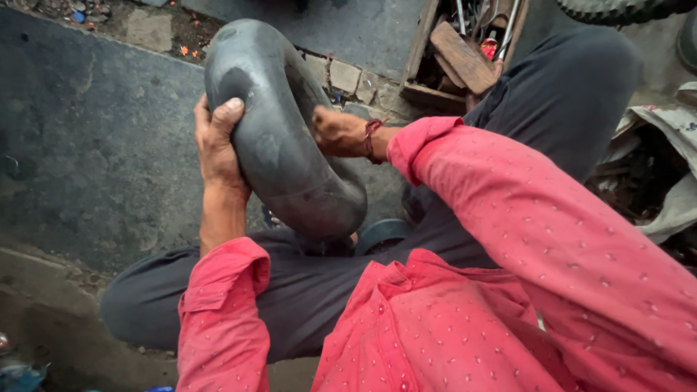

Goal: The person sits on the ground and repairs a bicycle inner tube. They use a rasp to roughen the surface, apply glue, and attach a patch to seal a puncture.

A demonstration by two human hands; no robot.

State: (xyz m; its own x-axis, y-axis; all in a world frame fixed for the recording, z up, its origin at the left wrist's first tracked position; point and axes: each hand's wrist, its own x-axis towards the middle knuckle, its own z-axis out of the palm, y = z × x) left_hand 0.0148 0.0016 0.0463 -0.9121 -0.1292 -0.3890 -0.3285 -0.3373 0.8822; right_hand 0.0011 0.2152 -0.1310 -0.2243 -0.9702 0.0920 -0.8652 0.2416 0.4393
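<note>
left hand clamped on black inner tube, thumb over tube's outer curve, fingers behind it hidden, tube upright above lap, right hand gripping tube's inner side, wooden tool crate right of tube

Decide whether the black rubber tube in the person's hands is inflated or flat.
Inflated: the rubber tube looks round and plump, bulging between the left hand and the right hand.
</note>
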